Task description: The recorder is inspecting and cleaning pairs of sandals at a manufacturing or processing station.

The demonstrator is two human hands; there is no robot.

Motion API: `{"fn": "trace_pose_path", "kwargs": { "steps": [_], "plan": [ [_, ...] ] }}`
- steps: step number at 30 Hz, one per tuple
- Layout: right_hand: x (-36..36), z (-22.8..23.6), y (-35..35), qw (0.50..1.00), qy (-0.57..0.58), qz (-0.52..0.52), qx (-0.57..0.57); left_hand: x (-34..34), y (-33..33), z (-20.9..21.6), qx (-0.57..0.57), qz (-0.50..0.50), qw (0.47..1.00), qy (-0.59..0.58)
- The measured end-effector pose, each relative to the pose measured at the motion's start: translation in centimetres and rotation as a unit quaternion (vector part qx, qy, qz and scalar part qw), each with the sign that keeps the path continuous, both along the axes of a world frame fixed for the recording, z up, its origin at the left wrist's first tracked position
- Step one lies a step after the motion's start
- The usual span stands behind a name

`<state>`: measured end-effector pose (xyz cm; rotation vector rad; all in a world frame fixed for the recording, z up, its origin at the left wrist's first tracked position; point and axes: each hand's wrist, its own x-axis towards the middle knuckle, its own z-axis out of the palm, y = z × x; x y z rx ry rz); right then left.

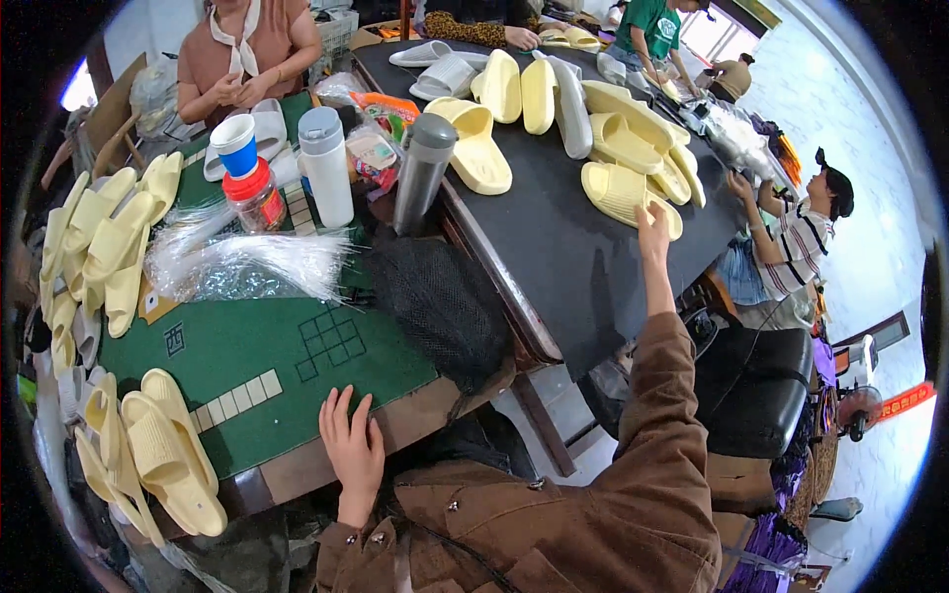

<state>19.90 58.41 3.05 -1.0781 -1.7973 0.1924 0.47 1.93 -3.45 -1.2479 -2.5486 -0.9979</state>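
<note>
Yellow slippers lie in a loose pile on the black tabletop (563, 257). At the pile's near side is a yellow slipper (615, 190) with a ribbed strap. My right hand (653, 235) reaches out to it, fingers and thumb closed at its edge; the fingertips are partly hidden. My left hand (353, 445) lies at the near edge of the green-topped table (287, 395), palm down, its fingers stretched out and holding nothing. To the left of that hand, a pair of yellow slippers (163, 450) rests at the table's corner.
A bundle of clear plastic strips (257, 259), a black mesh bag (435, 306), a grey flask (423, 173), a white bottle (325, 163) and a red-lidded jar (255, 198) stand between me and a person opposite. A black chair (756, 390) is at right. Other people work around the tables.
</note>
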Motion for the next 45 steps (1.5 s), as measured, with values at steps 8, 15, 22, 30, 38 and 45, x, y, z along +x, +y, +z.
{"fn": "trace_pose_path", "kwargs": {
  "steps": [8, 15, 22, 30, 38, 45],
  "plan": [
    [-3.8, 3.1, -10.7, 0.975, -0.151, 0.079, -0.145, -0.1, -0.5, 0.1, -0.023, -0.006, 1.000, -0.002],
    [-1.5, 2.9, -22.5, 0.887, -0.060, 0.286, -0.359, -0.2, -0.4, 0.1, -0.031, -0.008, 0.999, 0.001],
    [0.1, 3.4, -25.0, 0.892, -0.036, 0.279, -0.355, -0.2, -0.5, -0.1, -0.025, -0.009, 1.000, 0.002],
    [-0.5, 3.5, -19.4, 0.957, -0.036, 0.176, -0.226, -0.2, -0.3, 0.2, -0.028, -0.017, 0.999, 0.005],
    [0.2, 3.7, -16.7, 0.929, -0.040, 0.286, -0.230, -0.1, -0.7, 0.0, -0.033, -0.008, 0.999, 0.014],
    [-0.5, 4.6, -13.6, 0.975, -0.175, 0.125, -0.057, -0.1, -0.2, 0.3, -0.024, -0.007, 1.000, 0.012]
  ]
}}
